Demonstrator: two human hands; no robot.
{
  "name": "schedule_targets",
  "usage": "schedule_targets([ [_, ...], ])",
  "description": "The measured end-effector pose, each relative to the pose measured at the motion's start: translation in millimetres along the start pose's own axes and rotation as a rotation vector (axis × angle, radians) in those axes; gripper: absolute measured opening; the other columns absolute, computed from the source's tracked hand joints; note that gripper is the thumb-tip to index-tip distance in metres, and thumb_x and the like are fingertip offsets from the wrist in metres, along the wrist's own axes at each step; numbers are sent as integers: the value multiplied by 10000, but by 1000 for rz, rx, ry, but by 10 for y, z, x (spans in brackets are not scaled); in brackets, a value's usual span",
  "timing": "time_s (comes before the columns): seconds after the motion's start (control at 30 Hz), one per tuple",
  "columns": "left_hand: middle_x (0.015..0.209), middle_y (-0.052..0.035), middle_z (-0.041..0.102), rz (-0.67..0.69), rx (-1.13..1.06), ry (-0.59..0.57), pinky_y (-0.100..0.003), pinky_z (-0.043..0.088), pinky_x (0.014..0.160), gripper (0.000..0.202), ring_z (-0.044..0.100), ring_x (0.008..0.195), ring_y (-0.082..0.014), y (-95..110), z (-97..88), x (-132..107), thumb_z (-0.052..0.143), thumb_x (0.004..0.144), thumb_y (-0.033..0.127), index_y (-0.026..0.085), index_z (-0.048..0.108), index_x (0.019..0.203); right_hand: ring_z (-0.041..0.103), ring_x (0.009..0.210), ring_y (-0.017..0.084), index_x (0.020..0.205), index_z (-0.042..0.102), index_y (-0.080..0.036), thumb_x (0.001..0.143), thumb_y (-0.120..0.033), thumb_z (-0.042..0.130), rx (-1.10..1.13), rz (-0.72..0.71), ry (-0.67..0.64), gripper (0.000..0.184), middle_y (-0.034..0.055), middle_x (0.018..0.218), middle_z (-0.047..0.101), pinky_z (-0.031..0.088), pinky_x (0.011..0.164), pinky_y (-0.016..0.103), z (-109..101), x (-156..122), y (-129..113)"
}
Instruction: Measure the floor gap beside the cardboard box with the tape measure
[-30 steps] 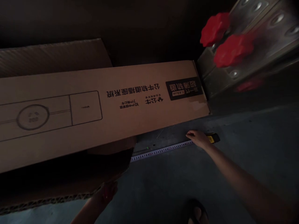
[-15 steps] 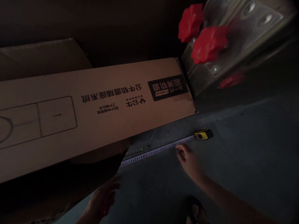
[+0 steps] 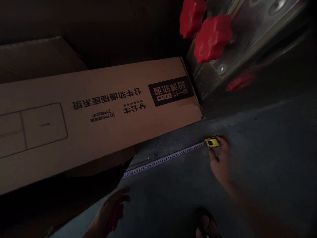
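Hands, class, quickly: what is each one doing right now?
Left hand: open, fingers spread, holding nothing, above the floor.
Right hand: fingers curled around the yellow tape measure; firm grip cannot be told.

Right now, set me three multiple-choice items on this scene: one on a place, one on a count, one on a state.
1. Where does the tape measure case lie?
A. on the floor, at the right hand's fingertips
B. on top of the box
C. in the left hand

2. How many red knobs show clearly on the metal frame?
A. none
B. two
C. five

3. What state is the tape blade in?
A. wound fully into the case
B. pulled out along the floor
C. snapped in two

Answers:
1 A: the yellow case rests on the floor at the right hand.
2 B: one knob and a second stand on the frame; a red blur below is unclear.
3 B: the blade runs from the case toward the box; the left hand hovers open, holding nothing.
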State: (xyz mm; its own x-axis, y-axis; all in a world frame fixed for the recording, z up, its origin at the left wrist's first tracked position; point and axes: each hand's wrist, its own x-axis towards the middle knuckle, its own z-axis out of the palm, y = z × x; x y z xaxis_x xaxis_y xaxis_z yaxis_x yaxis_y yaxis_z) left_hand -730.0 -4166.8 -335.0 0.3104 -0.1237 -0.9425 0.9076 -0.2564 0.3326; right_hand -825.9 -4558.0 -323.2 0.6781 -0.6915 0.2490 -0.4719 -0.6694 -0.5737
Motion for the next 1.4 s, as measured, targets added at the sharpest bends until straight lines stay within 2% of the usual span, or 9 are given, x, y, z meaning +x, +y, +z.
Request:
schedule_targets([
  [0.2, 741, -50, 638, -11, -22, -21, -205, 305, 398, 430, 385, 407, -58, 33, 9, -36, 636, 664, 406, 145, 605, 1004, 347, 1238, 258, 1228, 393, -159, 849, -275, 438, -83, 25, 101, 399, 159, 1295, 397, 264, 1038, 466, -223, 223, -90],
  [0.27, 739, -47, 634, -12, -8, -27, -201, 308, 396, 423, 387, 406, -58, 36, 11, -32, 616, 687, 410, 145, 600, 1016, 381, 1203, 267, 1216, 393, -157, 874, -286, 410, -121, 26, 72, 366, 169, 1251, 425, 301, 1005, 474, -244, 237, -132],
  [0.33, 738, -43, 633, -20, 1, -33, -201, 314, 395, 419, 380, 397, -54, 32, 15, -20, 605, 698, 409, 148, 597, 1025, 506, 1056, 239, 1130, 461, -161, 899, -273, 372, -136, -8, -82, 272, 142, 1095, 533, 411, 904, 427, -171, 152, -218],
  [0.4, 732, -41, 632, -36, -9, -27, -202, 322, 396, 431, 382, 397, -55, 22, 17, -7, 611, 690, 430, 151, 603, 1018, 596, 808, 171, 1024, 534, -167, 911, -259, 387, -143, -67, -348, 207, 64, 884, 607, 495, 738, 337, -9, -30, -352],
  [0.47, 734, -43, 634, -26, -22, -10, -200, 327, 398, 450, 395, 410, -60, 5, 9, 0, 622, 674, 454, 155, 611, 1010, 591, 610, 116, 1081, 542, -165, 901, -296, 479, -183, -111, -627, 232, -7, 763, 615, 506, 604, 291, 190, -250, -511],
  [0.57, 744, -52, 640, -4, -19, -3, -198, 310, 380, 474, 395, 408, -63, -24, -21, -9, 625, 658, 463, 154, 614, 1018, 609, 615, 121, 1192, 491, -159, 893, -310, 517, -294, -120, -878, 336, -9, 773, 627, 521, 614, 311, 416, -478, -713],
  [0.67, 741, -57, 643, -2, -33, 6, -196, 286, 365, 481, 384, 401, -63, -43, -47, -23, 636, 648, 455, 151, 612, 1020, 633, 736, 155, 1228, 465, -156, 887, -284, 531, -400, -121, -997, 369, 23, 876, 639, 527, 697, 362, 492, -496, -807],
  [0.97, 722, -36, 636, -24, -66, -15, -181, 302, 389, 431, 396, 415, -52, 9, -24, -49, 653, 650, 400, 150, 619, 999, 627, 714, 150, 1196, 483, -153, 900, -313, 505, -588, -101, -1021, 338, 13, 840, 631, 525, 673, 351, 534, -396, -743],
  [1.4, 695, -33, 637, -52, -88, 1, -175, 295, 385, 460, 387, 398, -44, 5, -25, -29, 679, 630, 387, 135, 599, 1007, 622, 745, 153, 1179, 495, -151, 899, -329, 503, -592, -105, -986, 333, 24, 876, 628, 517, 689, 350, 525, -402, -681],
])
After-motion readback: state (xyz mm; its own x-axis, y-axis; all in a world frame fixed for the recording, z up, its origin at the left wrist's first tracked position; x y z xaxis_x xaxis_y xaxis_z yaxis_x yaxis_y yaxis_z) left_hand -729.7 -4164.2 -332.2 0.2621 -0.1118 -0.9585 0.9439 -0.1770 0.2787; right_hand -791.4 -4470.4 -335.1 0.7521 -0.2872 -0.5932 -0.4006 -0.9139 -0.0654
